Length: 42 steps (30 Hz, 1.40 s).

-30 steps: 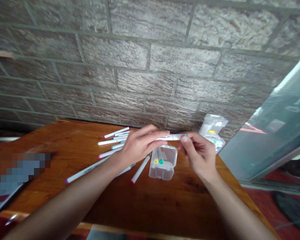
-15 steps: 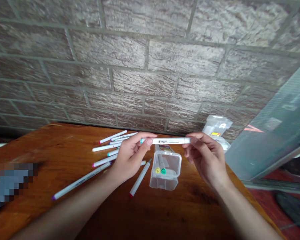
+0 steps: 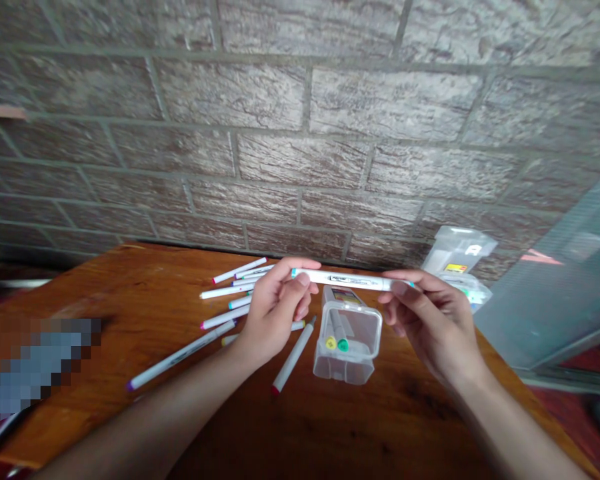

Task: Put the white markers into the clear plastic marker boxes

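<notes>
A white marker (image 3: 350, 279) with light-blue ends is held level between my two hands, its printed label facing me. My left hand (image 3: 280, 307) pinches its left end between thumb and fingers. The right end is gripped by my right hand (image 3: 430, 313). Below the marker, a clear plastic case (image 3: 347, 367) lies on the wooden table, its open end toward me. Inside the case are a yellow-ended marker (image 3: 331, 343) and a green-ended marker (image 3: 343, 345). A red-ended marker (image 3: 294, 358) rests just left of the case.
Several loose markers (image 3: 225, 316) lie on the table (image 3: 220, 427) left of my left hand, one purple-ended marker (image 3: 180, 355) nearest me. Another clear container (image 3: 460, 250) stands at the back right, by the brick wall (image 3: 300, 153). A pixelated patch covers the left edge.
The view has shifted slightly, so the scene sits further right. Both hands keep hold of the marker, and its light-blue right end now shows at my right fingers.
</notes>
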Motion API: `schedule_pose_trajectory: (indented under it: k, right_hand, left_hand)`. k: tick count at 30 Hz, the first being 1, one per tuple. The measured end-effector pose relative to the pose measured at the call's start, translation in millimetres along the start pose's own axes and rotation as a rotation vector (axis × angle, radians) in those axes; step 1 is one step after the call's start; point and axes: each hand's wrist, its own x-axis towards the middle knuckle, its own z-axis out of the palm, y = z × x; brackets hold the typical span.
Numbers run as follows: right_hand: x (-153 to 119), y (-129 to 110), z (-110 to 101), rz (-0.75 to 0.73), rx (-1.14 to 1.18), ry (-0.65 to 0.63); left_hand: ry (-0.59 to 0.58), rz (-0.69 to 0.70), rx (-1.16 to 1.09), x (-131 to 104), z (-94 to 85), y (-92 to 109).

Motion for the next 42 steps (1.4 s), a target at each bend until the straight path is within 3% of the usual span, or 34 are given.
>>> schedule_pose_trajectory:
  k: [15, 31, 42]
  right_hand:
    - [-2, 3, -1, -0.013, -0.218, -0.009]
    - [2, 10, -11, -0.003, -0.275, -0.002]
    - [2, 19, -14, -0.01, -0.263, 0.045]
  left_hand:
    - [0.009, -0.001, 0.177, 2, -1.5, 1]
    - [0.01, -0.034, 0.096, 1, -3.3, -5]
    - [0.023, 0.02, 0.244, 0, 2.0, 0]
